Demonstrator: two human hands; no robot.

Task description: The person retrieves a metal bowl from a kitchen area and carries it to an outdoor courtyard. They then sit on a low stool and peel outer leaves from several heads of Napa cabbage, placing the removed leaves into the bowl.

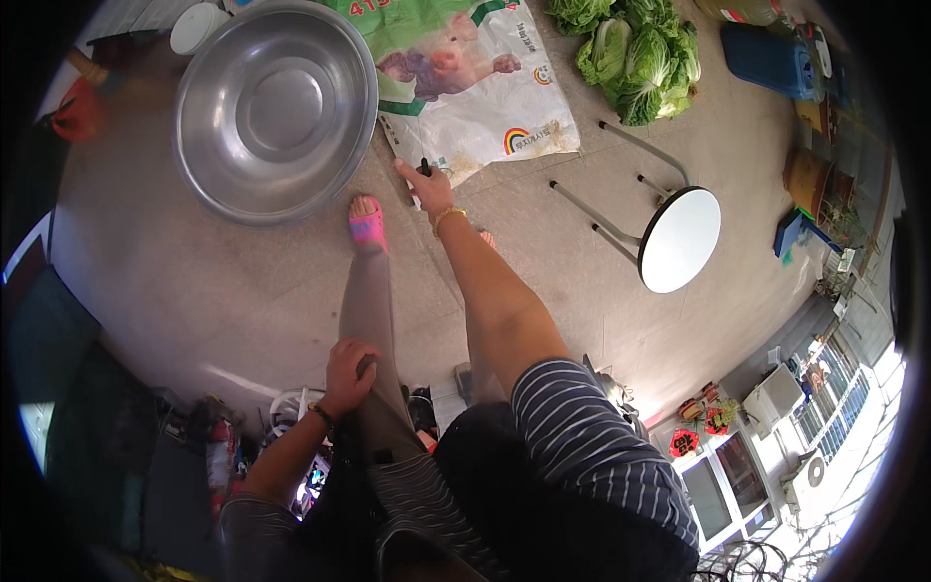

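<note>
My right hand [430, 190] grips a slim tool with a black handle [425, 167], at the near left corner of a printed woven plastic sack [480, 109] laid flat on the floor. A pale strip shows under the fingers; I cannot tell whether it is a blade or the sack's edge. My left hand [351, 375] rests on my left leg with its fingers curled, holding nothing visible. A wide stainless steel basin [211, 145] lies left of the sack. Several heads of Chinese cabbage [640, 65] are piled beyond the sack's right side.
A stool with a round white seat [682, 240] lies tipped over on the right. My pink clog [367, 225] is close to the basin. A white bucket [195, 29] stands behind the basin. A blue container [767, 62] and plant pots [809, 182] line the right.
</note>
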